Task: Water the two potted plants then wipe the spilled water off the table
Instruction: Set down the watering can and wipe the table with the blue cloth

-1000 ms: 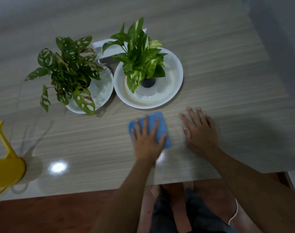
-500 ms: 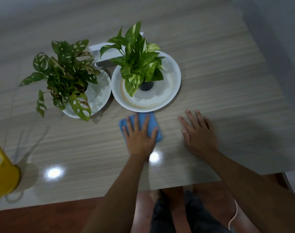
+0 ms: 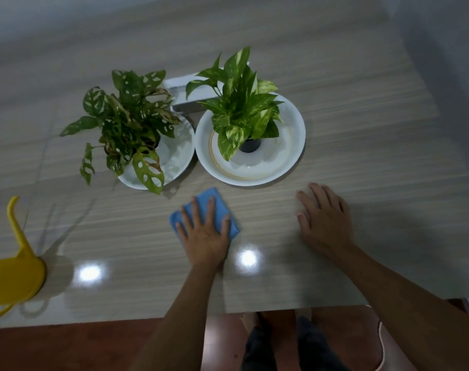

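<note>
Two potted plants stand on white plates on the wood-grain table [image 3: 361,129]. The holey-leaved plant [image 3: 126,124] is on the left plate [image 3: 174,162]. The variegated plant [image 3: 241,108] sits in a dark pot on the right plate [image 3: 287,156]. My left hand [image 3: 204,231] lies flat, fingers spread, pressing a blue cloth [image 3: 222,207] onto the table just in front of the plates. My right hand [image 3: 324,220] rests palm down on the table to the right, holding nothing. I cannot make out spilled water on the glossy surface.
A yellow watering can [image 3: 11,277] stands at the table's left front edge, its spout curving up. A white box [image 3: 180,87] lies behind the plants. The table's front edge runs just below my forearms, above a red-brown floor [image 3: 67,346].
My left hand has slid the blue cloth leftward along the table in front of the plates. My right hand has stayed in place.
</note>
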Demonstrator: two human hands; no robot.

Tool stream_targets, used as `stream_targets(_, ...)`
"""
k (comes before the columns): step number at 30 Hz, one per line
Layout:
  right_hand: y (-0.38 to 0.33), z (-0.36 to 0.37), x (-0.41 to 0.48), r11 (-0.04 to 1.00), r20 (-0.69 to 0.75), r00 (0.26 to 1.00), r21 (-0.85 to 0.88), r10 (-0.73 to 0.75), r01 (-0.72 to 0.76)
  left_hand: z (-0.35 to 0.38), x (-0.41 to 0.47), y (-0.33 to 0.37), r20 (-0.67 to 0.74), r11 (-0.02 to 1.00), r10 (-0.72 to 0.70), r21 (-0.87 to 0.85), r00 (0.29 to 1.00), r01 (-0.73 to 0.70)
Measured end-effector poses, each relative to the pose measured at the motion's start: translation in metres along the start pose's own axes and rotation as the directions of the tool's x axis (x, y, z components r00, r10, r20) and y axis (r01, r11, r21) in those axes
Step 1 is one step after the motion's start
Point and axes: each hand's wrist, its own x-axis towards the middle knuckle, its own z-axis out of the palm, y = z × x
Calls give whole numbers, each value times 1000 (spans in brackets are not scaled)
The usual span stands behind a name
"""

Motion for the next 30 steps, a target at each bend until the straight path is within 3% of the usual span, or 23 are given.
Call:
stream_targets(2,-12,3,12,1000,-7,1000,28,-2,2,-3,-7,-8,-1,995,-101,2,995,101)
stream_targets(5,-23,13,19,1000,13,1000,-6,-9,10,-4,0,7,60,989,-146,-16,987,147)
stream_targets(10,-21,15,19,999,17,1000,-52,-12,13,-10,54,20,-10,990,-131,-43,991,131)
stream_targets(15,-20,14,20,998,13,1000,-51,-23,24,-16,79,18,5,991,-126,-36,992,126)
stream_targets(21,-21,12,20,999,25,1000,-40,-9,10,-11,19,-10,-4,981,-189,-46,982,188)
stream_targets(24,-21,12,21,1000,34,999,-30,3,-2,4,-26,7,-7,995,-88,-54,996,88)
stream_targets(28,-20,12,21,999,49,999,-48,2,1,-2,18,-7,-8,987,155,48,988,-154)
stream_targets(30,-20,13,20,998,67,998,-65,7,-3,-11,35,-39,-15,991,108,82,994,-106)
